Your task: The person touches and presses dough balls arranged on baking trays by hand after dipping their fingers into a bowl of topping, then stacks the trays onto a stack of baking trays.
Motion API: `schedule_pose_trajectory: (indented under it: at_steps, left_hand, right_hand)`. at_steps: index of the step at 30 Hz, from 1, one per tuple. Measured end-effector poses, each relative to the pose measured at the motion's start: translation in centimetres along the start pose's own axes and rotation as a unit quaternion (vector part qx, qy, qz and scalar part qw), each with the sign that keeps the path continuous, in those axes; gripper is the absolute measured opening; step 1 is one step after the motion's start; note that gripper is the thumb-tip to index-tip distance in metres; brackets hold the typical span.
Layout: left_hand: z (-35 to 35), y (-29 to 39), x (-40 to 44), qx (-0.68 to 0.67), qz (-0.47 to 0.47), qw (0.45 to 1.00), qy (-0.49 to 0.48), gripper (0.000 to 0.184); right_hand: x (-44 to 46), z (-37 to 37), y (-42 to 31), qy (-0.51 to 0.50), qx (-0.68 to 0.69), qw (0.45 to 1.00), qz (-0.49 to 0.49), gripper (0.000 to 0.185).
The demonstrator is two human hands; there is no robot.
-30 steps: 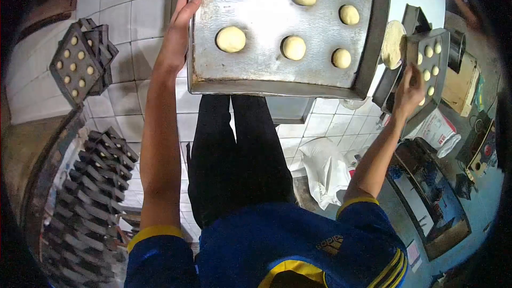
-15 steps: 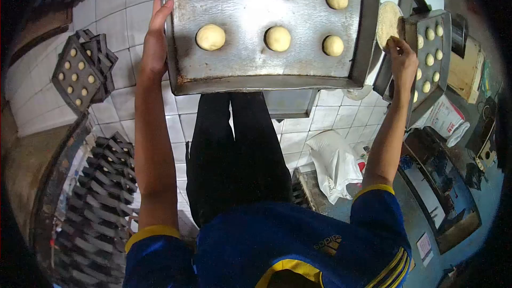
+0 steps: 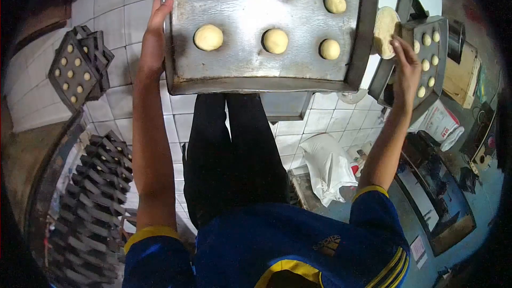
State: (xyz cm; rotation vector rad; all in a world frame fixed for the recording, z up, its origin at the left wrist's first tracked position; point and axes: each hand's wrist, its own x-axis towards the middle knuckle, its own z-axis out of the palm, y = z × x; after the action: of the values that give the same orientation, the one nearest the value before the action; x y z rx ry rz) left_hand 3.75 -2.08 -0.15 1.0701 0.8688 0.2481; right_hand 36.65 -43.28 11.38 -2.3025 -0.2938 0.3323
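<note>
My left hand grips the left rim of a large metal tray, thumb over the edge. Pale round dough balls, such as this dough ball, sit in rows on the tray. To the tray's right lies a round plate with pale crumbs or powder. My right hand is at the plate's right edge with its thumb and fingertips pinched together; whatever is between them is too small to make out. Just beyond it, a second tray holds several smaller dough balls.
Stacked trays with dough balls stand at the left against white tiles. Below them is a tall stack of dark trays. A white sack lies on the floor at centre right, and a metal frame is at lower right.
The held tray has shifted left in view since the first frame. My right hand has moved from over the second tray to the plate's edge.
</note>
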Motion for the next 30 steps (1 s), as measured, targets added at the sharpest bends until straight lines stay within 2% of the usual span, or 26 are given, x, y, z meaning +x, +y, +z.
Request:
schedule_pose_trajectory:
  at_steps: [2,4,6,8,12,15,18,20,23,25,28,30]
  left_hand:
    - [0.3,-0.1,0.0,0.018,0.007,1.000,-0.013,0.085]
    - [1.3,1.0,-0.6,-0.021,-0.003,1.000,-0.002,0.082]
    - [1.3,0.7,-0.4,-0.022,-0.010,1.000,0.007,0.079]
    - [1.5,0.9,-0.7,-0.032,-0.027,0.999,0.026,0.079]
    - [2.1,1.7,-1.5,-0.015,-0.044,0.998,0.043,0.081]
    - [2.3,1.5,-1.5,0.005,-0.011,0.999,0.038,0.083]
    - [1.4,0.7,-0.9,-0.004,-0.036,0.997,0.073,0.083]
    - [0.7,0.4,-0.6,-0.012,-0.024,0.999,0.025,0.084]
    - [1.6,1.1,-0.9,-0.013,-0.010,1.000,0.022,0.085]
    - [1.1,0.6,-0.7,-0.009,-0.010,1.000,0.021,0.085]
    - [1.6,1.0,-1.1,-0.008,-0.018,0.999,0.029,0.085]
    - [1.5,1.1,-1.0,-0.010,-0.027,0.999,0.039,0.085]
  right_hand:
    - [-2.2,2.7,-2.1,-0.085,0.009,0.996,0.022,0.027]
    - [-5.3,7.0,-5.3,-0.160,0.020,0.987,-0.023,0.023]
    - [-6.3,10.9,-4.3,-0.234,0.019,0.963,-0.136,0.019]
    - [-7.3,13.6,-6.0,-0.251,0.005,0.953,-0.170,0.017]
    - [-7.4,15.9,-5.8,-0.235,-0.021,0.947,-0.216,0.017]
    - [-7.2,16.7,-5.6,-0.200,-0.076,0.915,-0.341,0.018]
    - [-7.4,17.3,-5.4,-0.183,-0.122,0.897,-0.384,0.019]
    - [-7.6,17.6,-4.6,-0.180,-0.122,0.894,-0.393,0.021]
    - [-7.6,17.6,-4.1,-0.172,-0.171,0.871,-0.426,0.030]
    - [-7.3,17.4,-3.6,-0.190,-0.222,0.833,-0.469,0.043]
    - [-6.9,17.2,-3.0,-0.215,-0.241,0.809,-0.492,0.050]
    - [-6.8,16.1,-3.2,-0.226,-0.236,0.816,-0.478,0.051]
